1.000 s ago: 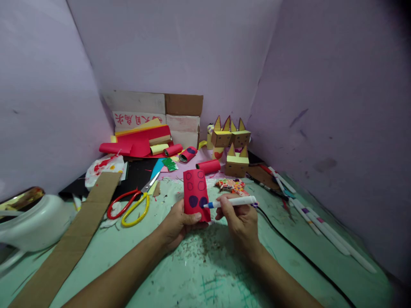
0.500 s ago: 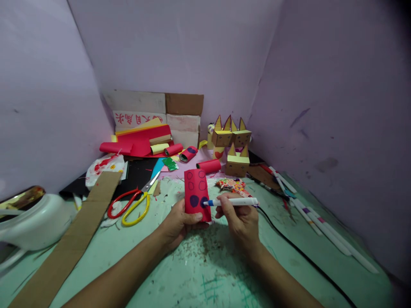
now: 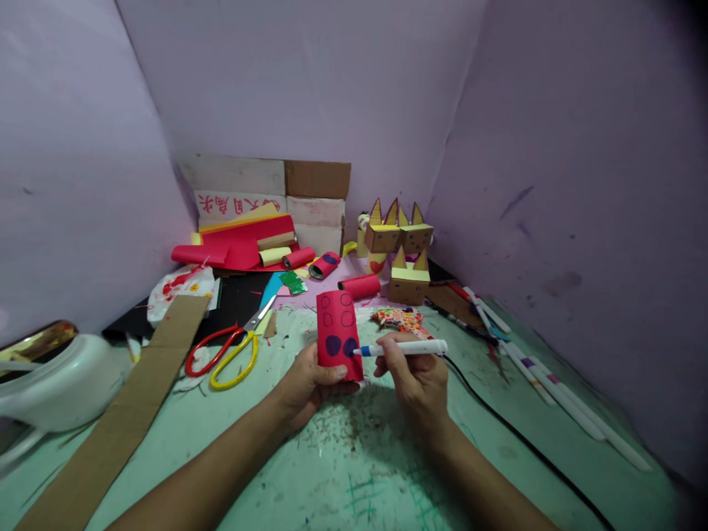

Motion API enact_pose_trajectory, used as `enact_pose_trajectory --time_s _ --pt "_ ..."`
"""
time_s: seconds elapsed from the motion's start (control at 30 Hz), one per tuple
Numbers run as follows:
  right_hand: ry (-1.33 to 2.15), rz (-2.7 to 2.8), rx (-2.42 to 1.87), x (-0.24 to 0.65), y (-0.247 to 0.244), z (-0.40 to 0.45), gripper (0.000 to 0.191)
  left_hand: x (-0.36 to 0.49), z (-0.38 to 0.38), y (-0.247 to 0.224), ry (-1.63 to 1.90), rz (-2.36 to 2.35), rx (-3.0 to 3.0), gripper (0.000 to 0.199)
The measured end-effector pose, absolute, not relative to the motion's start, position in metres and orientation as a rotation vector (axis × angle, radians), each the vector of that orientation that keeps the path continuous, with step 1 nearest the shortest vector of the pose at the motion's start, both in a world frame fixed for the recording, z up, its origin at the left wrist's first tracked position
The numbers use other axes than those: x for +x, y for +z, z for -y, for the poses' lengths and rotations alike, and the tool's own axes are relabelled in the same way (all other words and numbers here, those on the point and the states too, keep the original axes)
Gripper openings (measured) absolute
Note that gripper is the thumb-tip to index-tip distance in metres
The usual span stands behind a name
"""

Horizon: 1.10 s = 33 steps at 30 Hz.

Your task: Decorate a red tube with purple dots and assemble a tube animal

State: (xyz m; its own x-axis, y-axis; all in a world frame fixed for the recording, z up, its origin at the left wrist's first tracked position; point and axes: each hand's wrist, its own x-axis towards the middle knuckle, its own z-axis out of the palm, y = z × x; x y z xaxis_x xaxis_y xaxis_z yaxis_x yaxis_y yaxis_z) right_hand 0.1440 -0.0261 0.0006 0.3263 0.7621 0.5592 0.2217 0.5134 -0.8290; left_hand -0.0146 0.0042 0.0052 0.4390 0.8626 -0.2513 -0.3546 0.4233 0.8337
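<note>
Over mid-worktop point(image 3: 315, 472), holding red tube point(image 3: 338, 330) by its lower end, clenched in left hand's point(image 3: 303, 385) fingers; gripping white marker point(image 3: 412, 347) in right hand's point(image 3: 421, 387) fingers, aiming tip to 9 o'clock. Judged partway: filled dark on two lower circles point(image 3: 333, 346), only outlined on four upper. Running lengthwise near 12 to 6, leaning slightly towards 11; facing wearer with drawn side.

Marker point(image 3: 406, 348) has seemingly shifted slightly right
</note>
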Motion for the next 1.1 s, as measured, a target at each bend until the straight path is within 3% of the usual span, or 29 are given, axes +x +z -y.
enact_pose_trajectory --time_s 1.1 --pt "0.471 1.173 -1.076 0.1441 0.0019 0.0267 0.023 -0.0154 -0.0043 0.0046 0.872 -0.759 0.763 0.061"
